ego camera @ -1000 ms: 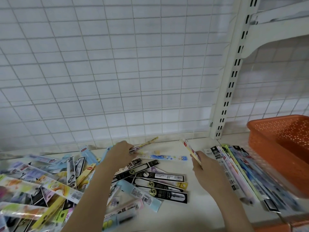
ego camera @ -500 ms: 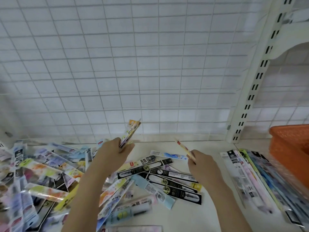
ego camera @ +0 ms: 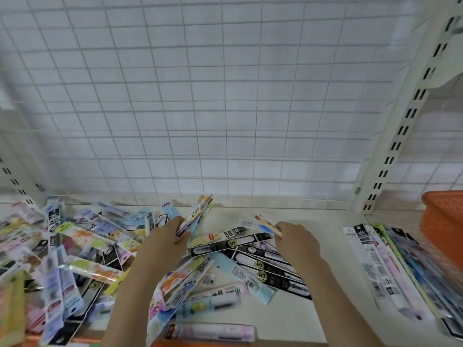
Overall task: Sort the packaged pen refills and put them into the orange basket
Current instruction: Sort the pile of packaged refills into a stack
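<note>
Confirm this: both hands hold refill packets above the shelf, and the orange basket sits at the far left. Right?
Not quite. In the head view the orange basket sits at the far right. The left hand and right hand do each hold refill packets.

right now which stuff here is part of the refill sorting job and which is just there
Part of the job:
- left hand, gripping several packs
- right hand, pinching one pack
- loose refill pile
- sorted row of packs
- orange basket

Just there:
- wire grid backing
- slotted shelf upright

Loose refills (ego camera: pixel 75 246) lie left of basket (ego camera: pixel 443 221).
</note>
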The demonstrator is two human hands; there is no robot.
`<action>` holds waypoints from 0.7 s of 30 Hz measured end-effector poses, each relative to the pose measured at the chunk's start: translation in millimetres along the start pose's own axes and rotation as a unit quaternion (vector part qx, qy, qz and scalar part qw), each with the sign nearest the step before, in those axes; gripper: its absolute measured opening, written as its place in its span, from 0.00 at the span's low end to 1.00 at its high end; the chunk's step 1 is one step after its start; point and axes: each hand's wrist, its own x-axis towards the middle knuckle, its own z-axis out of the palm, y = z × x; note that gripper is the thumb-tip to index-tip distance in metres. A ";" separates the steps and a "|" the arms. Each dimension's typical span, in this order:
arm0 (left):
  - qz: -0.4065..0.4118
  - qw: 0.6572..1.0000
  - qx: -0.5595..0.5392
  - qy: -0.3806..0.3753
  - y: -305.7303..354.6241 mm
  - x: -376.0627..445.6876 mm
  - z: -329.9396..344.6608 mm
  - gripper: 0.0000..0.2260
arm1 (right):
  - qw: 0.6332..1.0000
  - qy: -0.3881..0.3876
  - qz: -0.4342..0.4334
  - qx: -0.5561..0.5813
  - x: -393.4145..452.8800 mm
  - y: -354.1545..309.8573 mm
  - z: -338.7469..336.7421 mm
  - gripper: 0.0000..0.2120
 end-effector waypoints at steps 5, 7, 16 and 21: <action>0.008 1.000 -0.025 -0.014 7.0 -6.3 6.1 0.08 | 0.999 0.034 0.004 -0.016 -6.9 0.7 -3.6 0.08; 0.007 0.999 -0.044 -0.012 10.7 -9.7 7.9 0.13 | 0.997 0.078 0.014 -0.005 -14.7 1.8 -10.3 0.08; -0.018 0.991 -0.130 -0.027 11.6 -17.2 14.1 0.06 | 0.961 0.224 -0.035 0.159 -57.0 10.1 -28.6 0.08; -0.012 0.994 -0.111 -0.011 14.3 -20.2 10.3 0.07 | 0.963 0.192 -0.038 0.186 -69.9 14.7 -28.3 0.12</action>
